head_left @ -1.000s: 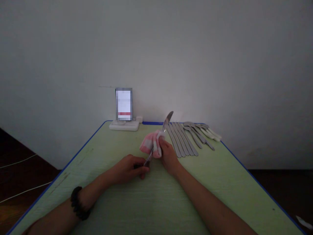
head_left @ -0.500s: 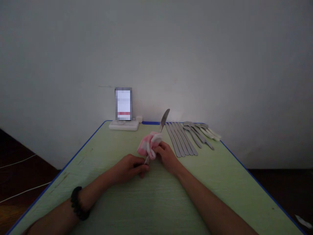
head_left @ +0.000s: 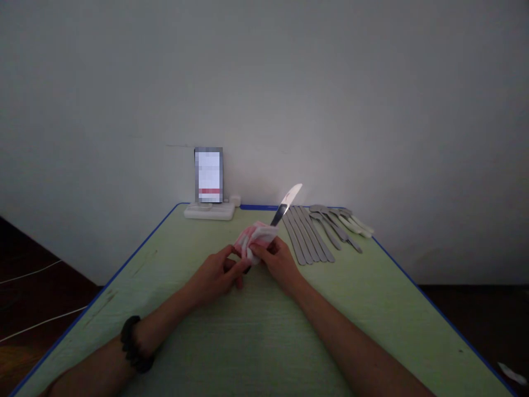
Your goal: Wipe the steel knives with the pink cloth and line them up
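A table knife [head_left: 291, 197] with a shiny blade points up and away, to the right, above the table. A pink and white cloth [head_left: 257, 237] is folded around its middle, hiding much of the handle. My right hand [head_left: 281, 264] is closed on the cloth, thumb pressed on its near side. My left hand [head_left: 215, 277] grips the knife's handle end, with its forefinger touching the cloth's left edge. Just right of the blade, several table knives [head_left: 308, 237] lie side by side. Several spoons [head_left: 326, 226] lie beyond them on the right.
White-handled cutlery [head_left: 354, 225] lies by the right edge of the green table [head_left: 173, 342]. At the back left, a phone [head_left: 209, 173] with a blurred screen stands on a white base [head_left: 210, 212], beside a small white case [head_left: 235, 200]. A wall [head_left: 264, 99] rises behind.
The knife has turned and tilted further right, and its blade now catches the light. My left fingers have moved up against the cloth, and my right thumb now presses on its front.
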